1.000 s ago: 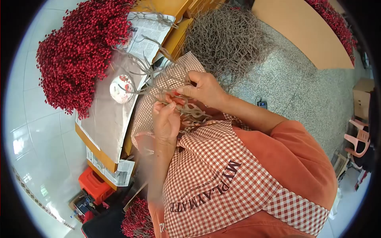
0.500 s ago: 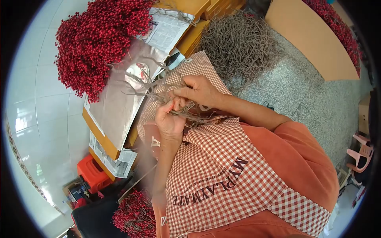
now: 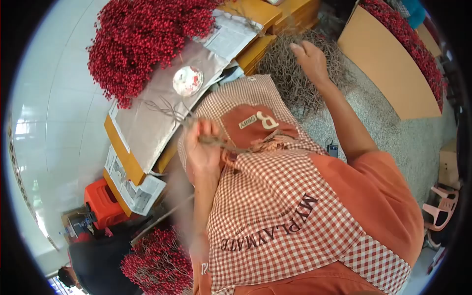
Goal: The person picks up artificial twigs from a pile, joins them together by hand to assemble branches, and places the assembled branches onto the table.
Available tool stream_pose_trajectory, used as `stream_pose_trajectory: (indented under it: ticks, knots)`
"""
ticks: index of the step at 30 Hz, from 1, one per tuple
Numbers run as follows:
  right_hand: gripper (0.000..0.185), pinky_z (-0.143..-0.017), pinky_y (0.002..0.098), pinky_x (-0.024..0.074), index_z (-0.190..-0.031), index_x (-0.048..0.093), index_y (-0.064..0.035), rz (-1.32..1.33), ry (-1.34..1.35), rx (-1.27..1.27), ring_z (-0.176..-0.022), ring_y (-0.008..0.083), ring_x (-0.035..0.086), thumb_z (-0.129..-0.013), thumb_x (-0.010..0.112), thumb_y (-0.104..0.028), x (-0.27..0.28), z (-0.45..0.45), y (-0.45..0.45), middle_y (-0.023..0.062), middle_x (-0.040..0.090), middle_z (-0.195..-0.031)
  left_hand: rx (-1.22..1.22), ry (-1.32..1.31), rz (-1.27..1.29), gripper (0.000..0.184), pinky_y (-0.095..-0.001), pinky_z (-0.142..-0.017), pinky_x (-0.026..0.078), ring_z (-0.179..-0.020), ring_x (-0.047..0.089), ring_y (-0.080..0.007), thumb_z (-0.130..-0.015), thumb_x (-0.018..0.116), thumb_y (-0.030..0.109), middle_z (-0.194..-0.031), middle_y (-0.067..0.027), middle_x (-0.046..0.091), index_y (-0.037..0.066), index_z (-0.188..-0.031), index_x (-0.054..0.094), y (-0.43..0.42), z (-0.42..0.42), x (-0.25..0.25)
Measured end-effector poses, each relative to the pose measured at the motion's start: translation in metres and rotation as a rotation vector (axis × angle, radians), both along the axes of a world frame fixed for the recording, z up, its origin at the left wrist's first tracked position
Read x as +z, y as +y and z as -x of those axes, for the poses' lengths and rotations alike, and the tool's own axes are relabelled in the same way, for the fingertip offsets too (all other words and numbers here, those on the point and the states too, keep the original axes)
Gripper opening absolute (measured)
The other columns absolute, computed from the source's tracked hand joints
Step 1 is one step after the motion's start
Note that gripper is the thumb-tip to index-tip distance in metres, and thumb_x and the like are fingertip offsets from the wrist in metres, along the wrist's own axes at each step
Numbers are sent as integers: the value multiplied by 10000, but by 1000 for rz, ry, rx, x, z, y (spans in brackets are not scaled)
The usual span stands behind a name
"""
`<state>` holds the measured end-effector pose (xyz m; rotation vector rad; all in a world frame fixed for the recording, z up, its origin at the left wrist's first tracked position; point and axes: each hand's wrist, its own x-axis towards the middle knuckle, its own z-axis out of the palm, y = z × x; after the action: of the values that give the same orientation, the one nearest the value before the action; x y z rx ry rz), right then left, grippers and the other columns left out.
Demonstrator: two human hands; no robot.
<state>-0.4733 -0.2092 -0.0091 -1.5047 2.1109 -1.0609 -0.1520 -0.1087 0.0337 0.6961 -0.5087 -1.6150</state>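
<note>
One sprig of grey-brown twigs point(image 3: 219, 142) is what I have in hand, and from out here I judge the step to be thinning or arranging it: the left hand point(image 3: 204, 150) keeps the sprig while the right hand point(image 3: 313, 61) is away over the loose twig pile point(image 3: 275, 66). As I read it, the next move calls for a firm left hold and for the right fingers to work clear of the tangle.

The sprig passes through the left fingers, which are curled and pressed together on its stems. Its thin tips reach past the knuckles across the near edge of the silver-grey surface point(image 3: 132, 125); its stem end lies the other way, over the checked apron point(image 3: 275, 231). The right thumb and forefinger are raised at the pile — blurred enough that I cannot tell whether they pinch a twig.

Farther out, a white round thing point(image 3: 188, 81) with red marks sits close to that near edge of the surface. The red berry branches point(image 3: 137, 44) crowd its opposite edge and hang over it, and newspaper point(image 3: 231, 37) lies at its upper end.
</note>
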Motion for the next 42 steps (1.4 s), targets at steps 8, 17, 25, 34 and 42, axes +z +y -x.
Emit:
stream_pose_trajectory:
  ticks: [8,17,25,34,42]
  knots:
    - [263,-609,267,471,-929,626,-11,-31,-668,839,-708,132,603,-764,720,-193,47,-117,57,39,619,-816,71,-31,89,212,-416,-889,445,-1022,552,-290,-897,529,282,-1223,-189,540,94,-991,560,-17,8,-10]
    - [183,-696,271,461,-863,644,-7,-2,-476,973,-779,151,598,-762,677,-156,19,-151,53,72,645,-833,58,157,33,403,-447,-1028,346,-1234,422,-325,-852,488,276,-1372,-235,406,7,-1149,521,4,20,5]
    - [196,-550,192,417,-986,591,-36,-596,-1161,948,-669,68,560,-852,603,-178,10,-142,55,23,626,-817,177,-207,-25,47,-270,-596,515,-748,629,-184,-879,576,41,-925,-144,639,26,-917,551,1,13,-14]
    - [220,-618,235,443,-979,566,7,-67,-719,890,-689,98,559,-828,601,-150,13,-154,55,19,586,-781,460,-324,-21,173,-252,-601,476,-595,524,-121,-812,569,-52,-693,-44,528,64,-883,463,-11,27,-17]
    - [153,-547,234,465,-976,564,5,-352,-961,784,-633,89,581,-876,533,-107,12,-146,55,39,595,-755,138,124,26,167,-250,-602,384,-573,383,-140,-781,488,29,-625,-11,380,67,-944,488,-7,12,-24]
